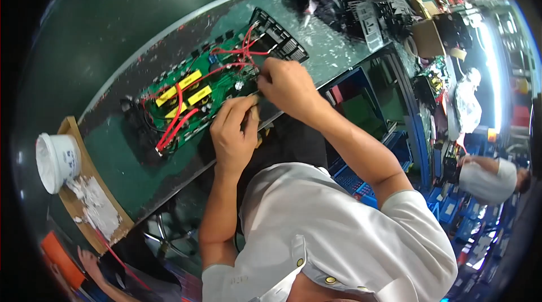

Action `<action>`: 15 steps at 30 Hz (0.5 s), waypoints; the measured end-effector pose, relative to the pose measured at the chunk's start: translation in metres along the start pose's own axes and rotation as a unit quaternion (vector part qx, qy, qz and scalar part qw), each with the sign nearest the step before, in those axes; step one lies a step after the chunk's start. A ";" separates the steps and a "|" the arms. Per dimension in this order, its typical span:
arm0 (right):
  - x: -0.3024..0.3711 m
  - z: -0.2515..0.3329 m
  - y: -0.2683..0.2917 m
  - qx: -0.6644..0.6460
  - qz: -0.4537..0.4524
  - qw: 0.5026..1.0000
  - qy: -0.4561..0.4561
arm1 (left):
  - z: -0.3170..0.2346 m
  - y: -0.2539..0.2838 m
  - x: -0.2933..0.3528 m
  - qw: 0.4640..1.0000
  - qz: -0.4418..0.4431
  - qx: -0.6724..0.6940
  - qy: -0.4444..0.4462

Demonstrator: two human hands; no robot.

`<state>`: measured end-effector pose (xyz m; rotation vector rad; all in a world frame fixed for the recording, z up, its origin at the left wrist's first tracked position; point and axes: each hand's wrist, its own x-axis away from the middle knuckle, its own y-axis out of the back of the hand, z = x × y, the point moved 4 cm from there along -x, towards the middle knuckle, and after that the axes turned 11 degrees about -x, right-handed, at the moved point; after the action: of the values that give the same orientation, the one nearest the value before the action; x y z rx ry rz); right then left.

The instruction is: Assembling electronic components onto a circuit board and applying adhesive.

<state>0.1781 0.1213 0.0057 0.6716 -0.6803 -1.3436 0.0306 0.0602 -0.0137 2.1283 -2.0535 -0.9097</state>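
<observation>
Green flat circuit board (pixel 220 84) lies on your green table (pixel 107 146), beside a black slotted panel (pixel 289 49). Your bare left hand (pixel 234 132) and bare right hand (pixel 289 88) hide its near edge; I can't tell what they pinch.

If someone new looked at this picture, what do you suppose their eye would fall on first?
Probably the green circuit board on the workbench, left of the picture's centre, with its bright yellow blocks and red wires. The left hand and right hand at its near side would also draw the eye. Next might come the glaring light strip at right and the white bucket at far left.
</observation>
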 end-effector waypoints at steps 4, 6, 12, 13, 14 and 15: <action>0.012 -0.002 0.029 -0.084 0.000 0.993 0.081 | 0.003 -0.002 0.006 0.999 0.005 -0.034 -0.018; -0.001 -0.013 0.078 -0.230 -0.030 0.972 -0.021 | 0.004 -0.003 0.008 0.998 0.002 -0.054 -0.026; -0.099 -0.083 0.108 0.101 -0.183 0.974 -0.090 | -0.007 -0.009 0.006 0.994 0.013 -0.101 -0.047; -0.107 -0.096 0.103 0.079 -0.158 0.979 -0.099 | -0.006 -0.011 0.007 0.994 0.011 -0.098 -0.047; -0.110 -0.111 0.101 0.056 -0.133 0.984 -0.108 | -0.006 -0.011 0.007 0.994 0.009 -0.094 -0.048; -0.108 -0.117 0.101 0.074 -0.166 0.980 -0.081 | -0.007 -0.010 0.009 0.995 0.020 -0.093 -0.029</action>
<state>0.3210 0.2445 0.0035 0.8277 -0.8320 -1.6805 0.0421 0.0509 -0.0156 1.9815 -1.9419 -1.1221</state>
